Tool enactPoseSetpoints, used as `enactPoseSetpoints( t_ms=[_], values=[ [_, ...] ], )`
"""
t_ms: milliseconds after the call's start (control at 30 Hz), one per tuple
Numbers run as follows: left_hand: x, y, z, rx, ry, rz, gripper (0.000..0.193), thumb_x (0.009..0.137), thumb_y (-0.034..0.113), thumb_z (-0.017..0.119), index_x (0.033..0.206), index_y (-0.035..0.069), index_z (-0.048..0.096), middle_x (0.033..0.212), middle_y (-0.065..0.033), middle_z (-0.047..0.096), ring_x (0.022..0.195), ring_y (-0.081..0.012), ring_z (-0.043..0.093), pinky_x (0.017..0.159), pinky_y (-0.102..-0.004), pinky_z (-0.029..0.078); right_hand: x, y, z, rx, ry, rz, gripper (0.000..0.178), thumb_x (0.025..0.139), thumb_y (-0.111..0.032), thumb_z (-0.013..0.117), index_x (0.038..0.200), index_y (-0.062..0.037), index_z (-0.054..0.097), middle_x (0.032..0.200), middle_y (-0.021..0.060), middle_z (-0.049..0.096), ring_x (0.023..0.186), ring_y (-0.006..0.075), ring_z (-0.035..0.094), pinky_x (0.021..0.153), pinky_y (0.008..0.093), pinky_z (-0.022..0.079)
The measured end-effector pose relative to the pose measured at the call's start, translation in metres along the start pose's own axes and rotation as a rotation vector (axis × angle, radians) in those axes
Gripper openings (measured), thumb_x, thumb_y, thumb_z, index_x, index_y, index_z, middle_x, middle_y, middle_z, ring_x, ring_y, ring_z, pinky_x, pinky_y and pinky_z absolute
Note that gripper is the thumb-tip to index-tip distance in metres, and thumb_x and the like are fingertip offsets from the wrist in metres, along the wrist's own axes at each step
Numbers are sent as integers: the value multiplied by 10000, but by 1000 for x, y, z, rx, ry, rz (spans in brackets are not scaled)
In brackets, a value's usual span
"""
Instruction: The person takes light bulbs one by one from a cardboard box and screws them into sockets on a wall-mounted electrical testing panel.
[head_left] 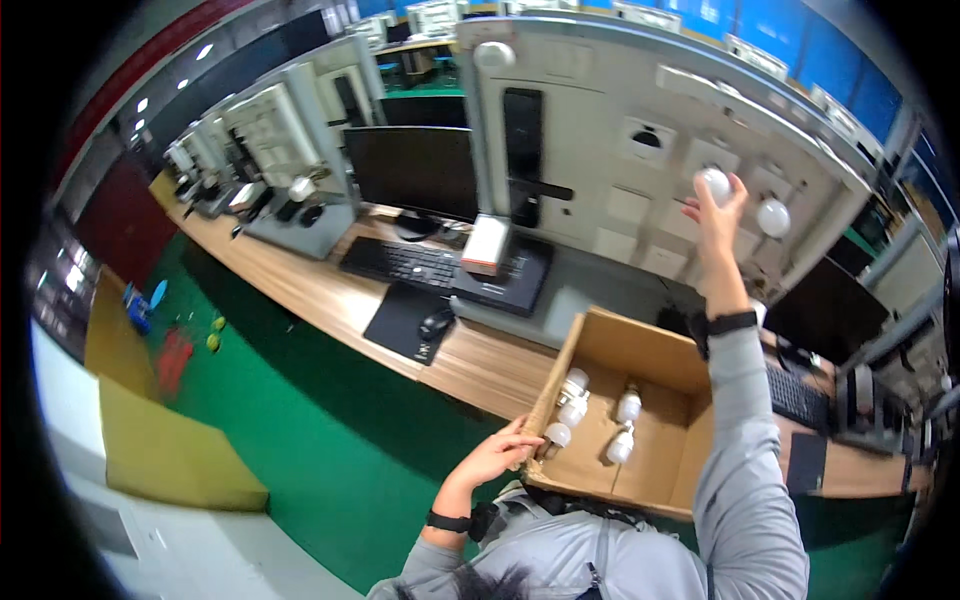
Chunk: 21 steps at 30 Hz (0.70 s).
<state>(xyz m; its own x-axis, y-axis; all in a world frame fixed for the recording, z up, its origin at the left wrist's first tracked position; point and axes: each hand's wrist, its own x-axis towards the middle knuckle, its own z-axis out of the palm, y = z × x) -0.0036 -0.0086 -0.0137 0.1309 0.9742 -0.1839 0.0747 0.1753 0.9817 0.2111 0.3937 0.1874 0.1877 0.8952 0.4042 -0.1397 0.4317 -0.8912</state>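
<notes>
Grey jacket (640, 550) lies nearest the camera, close against the near side of a cardboard box (640, 345). At left, the left hand (495, 455) touches the box's left rim with its fingers; whether they close around it cannot be told. What carries the box's underside is also not visible; should support rest mainly on that hand, a long reach by the other arm could tip the box and roll its contents together. At right, the right hand (717, 215) is raised to the upright panel (590, 140), its fingers gripping a white bulb (713, 185); whether the bulb is seated cannot be confirmed. A fingertip slip on the smooth dome could drop it, and a sideways swing could strike the neighbouring bulb (773, 217) just to its right. Containers: a white-and-red carton (486, 245) stands on black equipment above the counter (480, 370), contents not visible. Inside the open box, three bulbs (572, 410) lie along the left wall and two more bulbs (621, 447) near the middle, loose, without visible dividers.
</notes>
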Motion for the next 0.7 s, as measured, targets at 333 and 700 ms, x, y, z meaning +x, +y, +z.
enactPoseSetpoints(
  t_ms=[333, 700],
  values=[
    [-2, 3, 4, -15, 2, -13, 290, 923, 106, 549, 1195, 86, 647, 1548, -187, 177, 1439, -262, 159, 1123, -329, 219, 0, -19, -13, -1199, -37, -487, 581, 744, -227, 726, 1190, -62, 392, 1221, 170, 484, 863, 432, 632, 663, 485, 541],
    [1, 2, 4, -61, 11, -8, 298, 903, 117, 572, 1188, 83, 654, 1539, -187, 214, 1408, -246, 245, 1072, -329, 304, 20, -34, -11, -1264, 22, 119, 943, 712, -786, 524, 1131, 59, 541, 1062, 255, 647, 1000, 369, 647, 848, 461, 501]
  ],
)
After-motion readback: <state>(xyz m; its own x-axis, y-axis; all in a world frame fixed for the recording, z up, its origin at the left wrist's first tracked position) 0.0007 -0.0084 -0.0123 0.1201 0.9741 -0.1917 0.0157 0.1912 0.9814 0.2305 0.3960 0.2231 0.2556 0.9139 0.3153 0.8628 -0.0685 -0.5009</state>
